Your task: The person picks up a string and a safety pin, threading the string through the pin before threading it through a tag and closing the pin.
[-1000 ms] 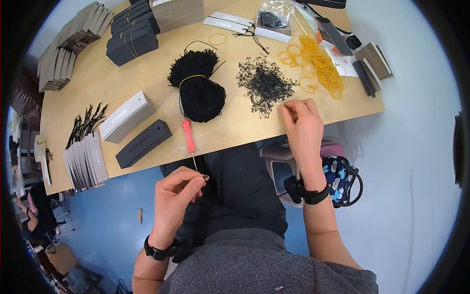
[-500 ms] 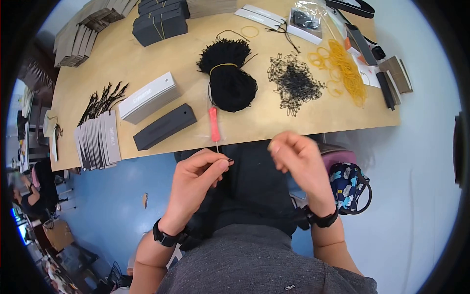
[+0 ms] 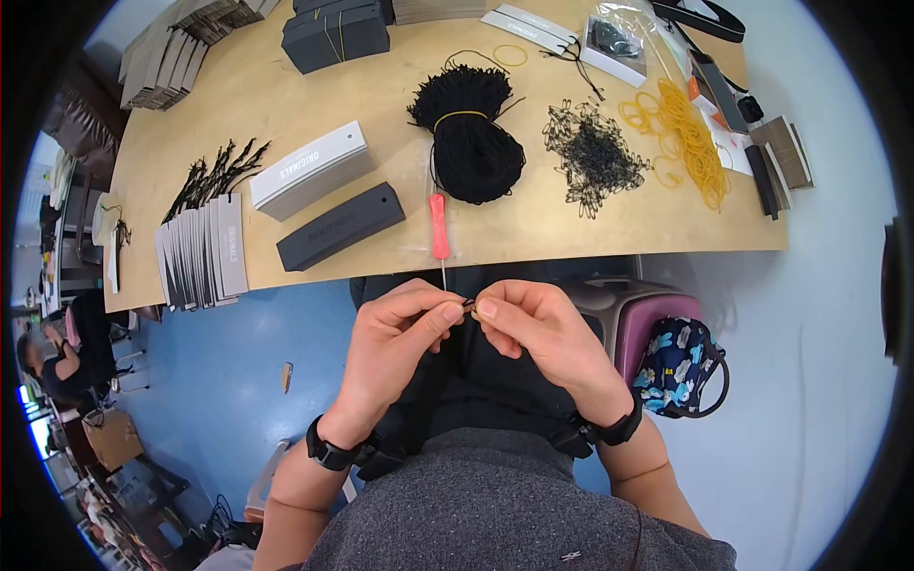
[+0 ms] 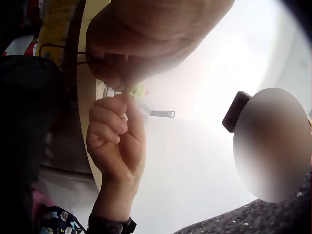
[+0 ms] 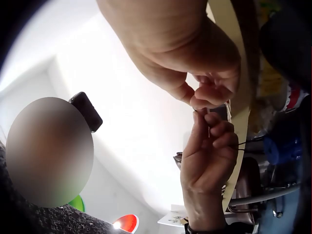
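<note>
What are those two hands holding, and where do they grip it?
The left hand pinches a thin black cord by its end; the right hand pinches a tiny piece against it, too small to identify, likely a pin.

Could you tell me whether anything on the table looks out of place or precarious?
One thing: the red-handled tool lies at the near edge of the table, its thin metal tip sticking out past the edge, just above both hands. The safety pins and rubber bands lie in loose heaps, not spilled.
</note>
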Available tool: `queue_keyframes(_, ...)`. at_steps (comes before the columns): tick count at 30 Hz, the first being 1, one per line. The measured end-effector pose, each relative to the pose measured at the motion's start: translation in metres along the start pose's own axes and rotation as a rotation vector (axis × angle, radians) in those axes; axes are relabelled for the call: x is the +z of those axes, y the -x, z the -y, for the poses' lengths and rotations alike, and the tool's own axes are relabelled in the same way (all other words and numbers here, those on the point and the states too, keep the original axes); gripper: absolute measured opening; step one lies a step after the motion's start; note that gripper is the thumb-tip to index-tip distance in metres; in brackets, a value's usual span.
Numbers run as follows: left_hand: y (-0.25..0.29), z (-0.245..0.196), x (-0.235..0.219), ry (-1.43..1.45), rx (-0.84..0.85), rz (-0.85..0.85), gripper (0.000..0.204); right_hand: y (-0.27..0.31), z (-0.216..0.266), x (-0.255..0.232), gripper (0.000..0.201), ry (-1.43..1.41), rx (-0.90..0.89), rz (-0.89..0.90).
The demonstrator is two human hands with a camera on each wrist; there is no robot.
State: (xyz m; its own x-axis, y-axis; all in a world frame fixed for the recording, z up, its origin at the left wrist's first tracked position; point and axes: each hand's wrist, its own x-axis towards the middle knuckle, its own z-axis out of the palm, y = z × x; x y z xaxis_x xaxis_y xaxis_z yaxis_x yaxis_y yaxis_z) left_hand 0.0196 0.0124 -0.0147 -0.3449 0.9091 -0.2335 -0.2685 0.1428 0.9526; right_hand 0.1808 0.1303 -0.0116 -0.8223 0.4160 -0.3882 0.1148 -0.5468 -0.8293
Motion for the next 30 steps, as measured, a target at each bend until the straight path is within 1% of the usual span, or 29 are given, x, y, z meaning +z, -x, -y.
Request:
queue_keyframes(4,0.001,0.001,-0.003,-0.033,0.012,0.009,0.014,0.000,-0.002,0.001,0.026,0.007,0.019,-0.004)
queue_keyframes(8,0.003,-0.003,-0.003,-0.072,-0.052,0.011,0.013,0.001,0.000,0.000,0.024,0.032,0.065,0.025)
queue_keyframes(10,0.004,-0.004,-0.003,-0.078,-0.083,0.012,0.012,0.003,-0.002,0.005,0.018,0.325,0.036,-0.125)
queue_keyframes(11,0.004,-0.002,-0.004,-0.098,-0.067,0.012,0.013,0.005,-0.001,0.006,0.018,0.325,0.036,-0.124)
queue_keyframes(13,0.005,-0.001,-0.007,-0.119,-0.052,0.011,0.015,0.011,0.005,0.009,0.015,0.689,-0.326,-0.217)
queue_keyframes(14,0.005,-0.001,-0.008,-0.115,-0.068,0.019,0.015,0.011,0.007,0.010,0.015,0.688,-0.325,-0.216)
queue_keyframes(16,0.006,-0.003,-0.009,-0.110,-0.086,0.026,0.015,0.012,0.011,0.011,0.017,0.801,-0.525,-0.246)
queue_keyframes(17,0.006,-0.004,-0.009,-0.115,-0.090,0.044,0.015,0.011,0.011,0.009,0.017,0.800,-0.525,-0.246)
queue_keyframes(19,0.006,-0.007,-0.008,-0.119,-0.096,0.064,0.016,0.007,0.009,0.002,0.020,0.999,-0.738,-0.160)
queue_keyframes(20,0.006,-0.007,-0.009,-0.157,-0.089,0.093,0.017,0.006,0.009,-0.001,0.020,0.999,-0.737,-0.161)
queue_keyframes(21,0.005,-0.008,-0.009,-0.196,-0.082,0.120,0.018,0.004,0.009,-0.003,0.020,1.032,-0.767,-0.117)
queue_keyframes(22,0.005,-0.008,-0.010,-0.196,-0.082,0.120,0.018,0.004,0.009,-0.004,0.020,1.064,-0.797,-0.072)
queue_keyframes(24,0.005,-0.009,-0.012,-0.204,-0.098,0.178,0.018,0.005,0.011,-0.002,0.019,1.089,-0.800,-0.056)
queue_keyframes(25,0.005,-0.009,-0.012,-0.205,-0.099,0.174,0.018,0.005,0.011,-0.001,0.017,1.114,-0.804,-0.042)
queue_keyframes(26,0.006,-0.008,-0.012,-0.192,-0.107,0.168,0.017,0.004,0.010,-0.001,0.017,1.112,-0.803,-0.040)
queue_keyframes(28,0.006,-0.007,-0.012,-0.179,-0.114,0.162,0.017,0.002,0.009,0.000,0.016,1.141,-0.872,-0.095)
queue_keyframes(29,0.008,-0.005,-0.011,-0.066,-0.158,0.117,0.016,0.002,0.010,0.000,0.016,1.141,-0.872,-0.095)
queue_keyframes(30,0.009,-0.003,-0.010,0.046,-0.201,0.072,0.016,0.002,0.013,0.000,0.017,1.130,-0.866,-0.143)
